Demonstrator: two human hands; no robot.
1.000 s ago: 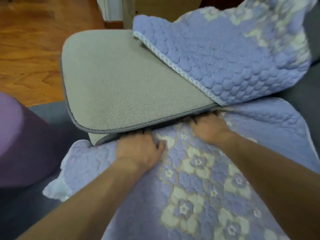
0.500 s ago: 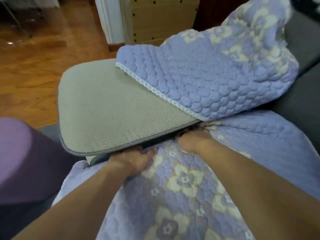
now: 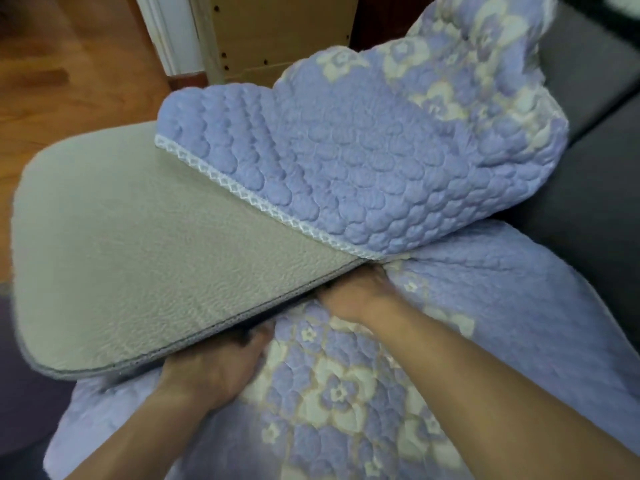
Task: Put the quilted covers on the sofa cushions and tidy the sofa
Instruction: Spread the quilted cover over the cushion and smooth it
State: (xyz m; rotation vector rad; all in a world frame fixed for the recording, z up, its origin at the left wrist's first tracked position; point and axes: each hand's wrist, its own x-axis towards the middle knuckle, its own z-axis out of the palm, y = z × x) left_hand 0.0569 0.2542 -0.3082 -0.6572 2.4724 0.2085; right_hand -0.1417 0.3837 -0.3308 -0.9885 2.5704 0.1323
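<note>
A grey seat cushion (image 3: pixel 138 258) tilts up in front of me, its near edge raised. A lilac quilted cover (image 3: pixel 363 178) with cream flowers and a white lace trim lies folded over the cushion's right half. More of the same quilted cover (image 3: pixel 346 403) spreads below it, under my arms. My left hand (image 3: pixel 211 368) is under the cushion's near edge, its fingers gripping the quilted fabric. My right hand (image 3: pixel 356 296) is pushed in under the cushion where cover and cushion meet; its fingertips are hidden.
The dark grey sofa (image 3: pixel 588 202) runs along the right. A purple cushion (image 3: pixel 20 410) sits at the lower left. Wooden floor (image 3: pixel 69 81) lies beyond the cushion, with a white door frame (image 3: pixel 166 32) and a pegged wooden panel (image 3: pixel 284 29) at the top.
The cushion has tipped up and swung left toward me. Both hands have slid further under its near edge, pushing the quilted cover in. The view has shifted upward.
</note>
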